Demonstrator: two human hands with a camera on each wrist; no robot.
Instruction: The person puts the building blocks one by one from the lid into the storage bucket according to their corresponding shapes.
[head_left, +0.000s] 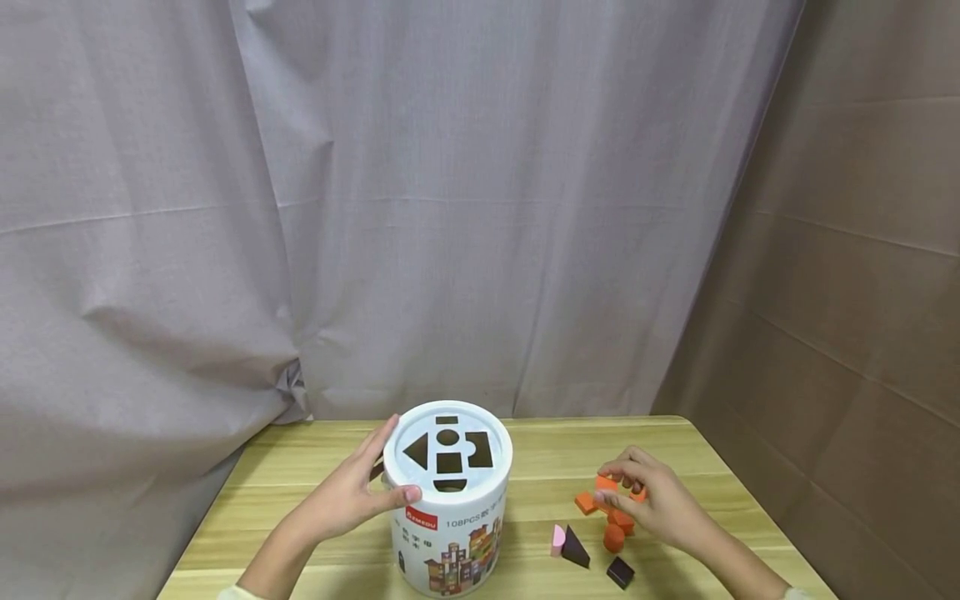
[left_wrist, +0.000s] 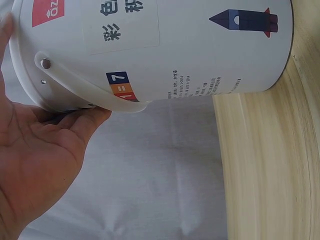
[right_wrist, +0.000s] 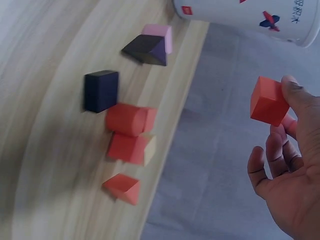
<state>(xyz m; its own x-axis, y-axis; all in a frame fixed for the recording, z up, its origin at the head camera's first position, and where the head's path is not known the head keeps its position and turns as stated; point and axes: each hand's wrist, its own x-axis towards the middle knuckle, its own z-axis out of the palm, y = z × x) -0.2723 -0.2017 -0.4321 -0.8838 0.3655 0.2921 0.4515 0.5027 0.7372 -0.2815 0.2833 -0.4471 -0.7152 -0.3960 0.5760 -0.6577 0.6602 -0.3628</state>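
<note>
A white toy-block bucket [head_left: 450, 533] stands upright on the table, its lid [head_left: 477, 481] cut with several shaped holes. My left hand [head_left: 348, 500] holds the bucket by its top edge, thumb at the front of the rim and fingers round the left side. Beside the lid, the bucket's white handle [left_wrist: 95, 90] hangs down. My right hand [head_left: 660, 500] pinches an orange cube block [right_wrist: 270, 101] between thumb and fingers, raised over the loose blocks. Under it lie an orange cylinder block [right_wrist: 125, 119], an orange triangular block [right_wrist: 122, 188] and other orange blocks.
Left of the orange blocks are a pink rounded block [head_left: 558, 540] and a dark triangular block [head_left: 576, 547]. A black block [head_left: 620, 572] lies closer to me. The wooden table [head_left: 547, 450] ends at grey curtains [head_left: 450, 250] behind and on the right.
</note>
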